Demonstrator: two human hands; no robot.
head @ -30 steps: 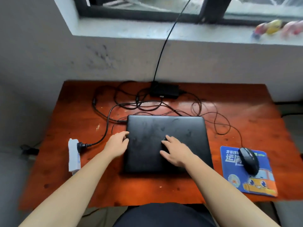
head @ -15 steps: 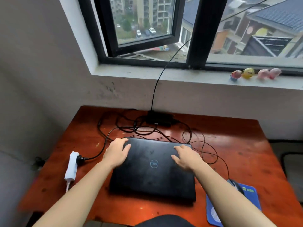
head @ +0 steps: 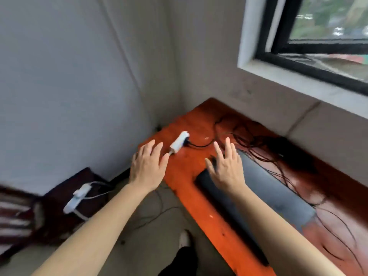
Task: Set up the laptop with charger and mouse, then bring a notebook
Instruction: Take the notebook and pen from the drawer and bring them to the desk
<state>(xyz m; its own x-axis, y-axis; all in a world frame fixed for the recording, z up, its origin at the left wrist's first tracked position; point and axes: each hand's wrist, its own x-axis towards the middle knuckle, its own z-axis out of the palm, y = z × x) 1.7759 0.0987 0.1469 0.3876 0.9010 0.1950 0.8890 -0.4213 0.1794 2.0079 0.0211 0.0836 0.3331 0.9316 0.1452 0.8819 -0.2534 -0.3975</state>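
Head view, motion-blurred: the closed black laptop (head: pixel 274 196) lies flat on the orange-red table (head: pixel 185 176), with tangled black cables (head: pixel 256 140) between it and the wall below the window (head: pixel 322 26). The left hand (head: pixel 148 168) is spread, fingers straight and empty, at the table's left end beside a white power strip (head: pixel 178 144). The right hand (head: pixel 228 170) is likewise spread and empty over the laptop's left end; whether it touches the lid cannot be determined.

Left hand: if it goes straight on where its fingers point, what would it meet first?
The left hand likely meets the table corner, then the wall; the white power strip lies just right of that line. Depth is unclear.
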